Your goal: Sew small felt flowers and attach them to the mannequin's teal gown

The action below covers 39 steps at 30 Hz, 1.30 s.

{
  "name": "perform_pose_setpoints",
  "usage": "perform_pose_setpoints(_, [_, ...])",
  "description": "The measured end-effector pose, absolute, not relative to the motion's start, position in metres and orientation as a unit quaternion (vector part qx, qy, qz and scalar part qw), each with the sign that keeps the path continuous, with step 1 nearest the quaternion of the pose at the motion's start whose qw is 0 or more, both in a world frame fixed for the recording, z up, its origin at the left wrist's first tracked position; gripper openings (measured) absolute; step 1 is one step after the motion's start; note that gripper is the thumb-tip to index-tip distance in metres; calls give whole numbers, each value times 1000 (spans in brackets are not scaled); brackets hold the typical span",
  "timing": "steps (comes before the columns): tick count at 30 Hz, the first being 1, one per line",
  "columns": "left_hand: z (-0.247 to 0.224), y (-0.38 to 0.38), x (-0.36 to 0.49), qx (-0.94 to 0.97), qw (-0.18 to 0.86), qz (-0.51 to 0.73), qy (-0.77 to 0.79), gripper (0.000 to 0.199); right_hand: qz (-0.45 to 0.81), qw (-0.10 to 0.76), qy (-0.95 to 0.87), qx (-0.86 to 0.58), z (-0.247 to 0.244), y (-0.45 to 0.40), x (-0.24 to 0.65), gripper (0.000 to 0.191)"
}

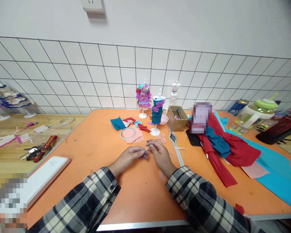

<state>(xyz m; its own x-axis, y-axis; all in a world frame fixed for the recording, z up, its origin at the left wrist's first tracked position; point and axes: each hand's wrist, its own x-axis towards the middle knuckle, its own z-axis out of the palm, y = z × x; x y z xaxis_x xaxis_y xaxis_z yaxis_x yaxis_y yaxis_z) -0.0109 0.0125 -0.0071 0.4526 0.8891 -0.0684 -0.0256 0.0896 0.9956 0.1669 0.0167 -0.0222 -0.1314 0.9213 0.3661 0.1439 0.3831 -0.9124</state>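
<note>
My left hand (133, 154) and my right hand (158, 152) meet over the middle of the orange table (135, 200), fingers pinched together. Between the fingertips shows a tiny pale sliver (146, 149), too small to name. Just beyond the hands, a small dress form (157, 111) wears a teal wrap with purple flowers. Left of it lie a roll of tape (127, 133) and pink paper pieces (137, 137). Pink cut-outs (161, 138) sit close behind my right hand.
Behind stand a doll form in a purple dress (144, 97), a bare form (175, 88) and a cardboard box (177, 118). Red cloth (242, 150), a blue sheet (274, 161), a jug (252, 116) and a dark red bottle (281, 126) are right; a white case (46, 174) is left.
</note>
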Motion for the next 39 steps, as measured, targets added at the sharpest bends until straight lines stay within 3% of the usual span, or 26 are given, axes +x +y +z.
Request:
perform_pose_setpoints(4, [-8, 13, -12, 531, 659, 385, 369, 27, 452, 518, -608, -398, -25, 20, 169, 36])
perform_pose_setpoints(9, [-10, 14, -11, 541, 657, 381, 360, 34, 462, 485, -641, -374, -28, 20, 166, 17])
perform_pose_setpoints(14, [-12, 14, -8, 578, 627, 374, 366, 43, 438, 487, -643, -397, -29, 21, 167, 11])
perform_pose_setpoints(26, [-5, 13, -5, 607, 569, 375, 408, 38, 327, 483, -667, -463, -30, 21, 167, 11])
perform_pose_setpoints(33, [-10, 14, -6, 461, 636, 470, 402, 37, 338, 499, -633, -485, -27, 27, 176, 14])
perform_pose_setpoints(39, [-13, 15, -5, 575, 496, 492, 425, 41, 290, 473, -683, -475, -23, 20, 170, 11])
